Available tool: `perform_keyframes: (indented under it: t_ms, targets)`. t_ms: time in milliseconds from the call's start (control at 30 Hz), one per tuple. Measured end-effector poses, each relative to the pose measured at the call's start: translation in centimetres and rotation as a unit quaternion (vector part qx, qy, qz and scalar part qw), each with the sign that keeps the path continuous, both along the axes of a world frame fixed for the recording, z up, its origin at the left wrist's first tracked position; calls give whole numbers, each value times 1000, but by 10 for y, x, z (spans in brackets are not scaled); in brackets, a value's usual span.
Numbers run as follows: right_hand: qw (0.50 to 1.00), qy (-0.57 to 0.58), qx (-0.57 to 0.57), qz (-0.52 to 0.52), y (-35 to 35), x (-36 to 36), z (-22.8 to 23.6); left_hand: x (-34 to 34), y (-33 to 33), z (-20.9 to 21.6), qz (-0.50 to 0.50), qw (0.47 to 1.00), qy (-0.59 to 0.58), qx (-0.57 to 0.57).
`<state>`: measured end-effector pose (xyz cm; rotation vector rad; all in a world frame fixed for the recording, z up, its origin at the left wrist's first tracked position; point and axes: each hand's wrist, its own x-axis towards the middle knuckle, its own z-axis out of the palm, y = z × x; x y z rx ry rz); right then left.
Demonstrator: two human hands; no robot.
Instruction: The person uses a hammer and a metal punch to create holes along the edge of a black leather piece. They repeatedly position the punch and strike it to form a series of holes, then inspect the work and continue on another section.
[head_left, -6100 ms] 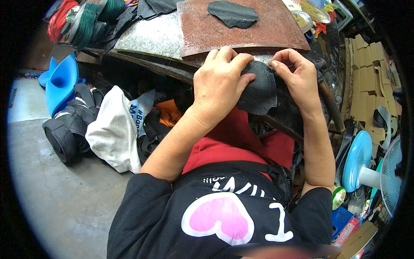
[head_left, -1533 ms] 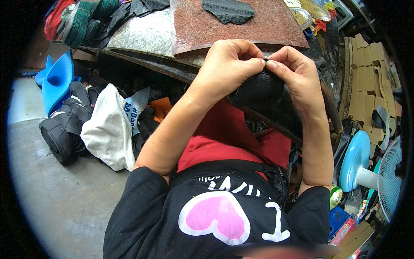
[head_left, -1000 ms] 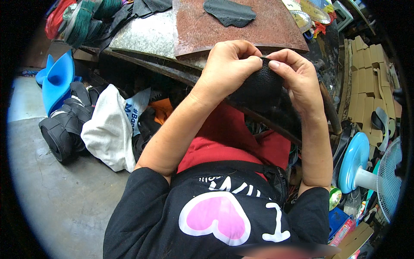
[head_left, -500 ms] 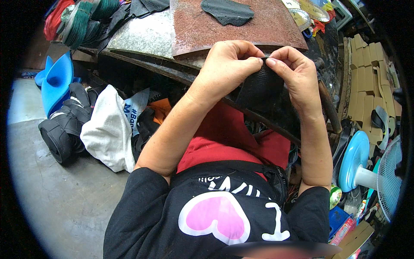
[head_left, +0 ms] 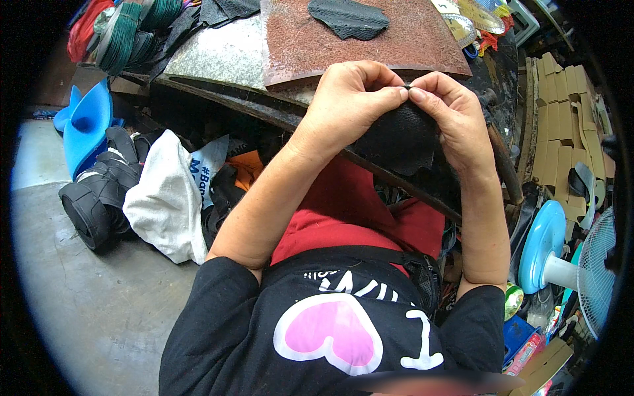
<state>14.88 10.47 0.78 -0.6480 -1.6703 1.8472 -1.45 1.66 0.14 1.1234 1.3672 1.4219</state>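
A piece of black grained leather (head_left: 399, 140) hangs from my fingertips in front of the table's near edge. My left hand (head_left: 356, 99) pinches its upper edge between thumb and forefinger. Close beside it, my right hand (head_left: 452, 112) pinches the same edge, the two thumb tips almost touching. The lower part of the leather droops freely over the dark space below. Beyond my hands, another black leather piece (head_left: 348, 18) lies flat on the reddish-brown board (head_left: 304, 56).
A grey-white slab (head_left: 218, 56) lies left of the board. Green cord bundles (head_left: 117, 43) sit at the far left. On the floor are a white cloth (head_left: 165, 198) and black rolls (head_left: 92, 211). Stacked cardboard (head_left: 561, 125) and a fan (head_left: 598, 270) stand at the right.
The hanging leather has swung and spread out, showing more of its grained face and a ragged lower edge. Both hands keep their pinch and have shifted only slightly.
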Motion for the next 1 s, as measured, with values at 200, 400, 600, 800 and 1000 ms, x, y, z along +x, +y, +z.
perform_keyframes:
  t_ms: [200,400,600,800,1000]
  targets:
    - [999,25,-29,9,0,0,0,0,0,0,8,1000,7,5]
    - [1000,-8,-3,-11,1,0,-2,3,2,0,25,998,61,-4]
    - [997,-63,-4,-43,6,2,-4,-3,2,0,17,998,64,6]
    - [994,-86,-21,-59,5,2,0,-3,1,-2,30,996,75,44]
    - [926,-176,298,-150,0,-2,0,3,-9,-2,169,894,385,156]
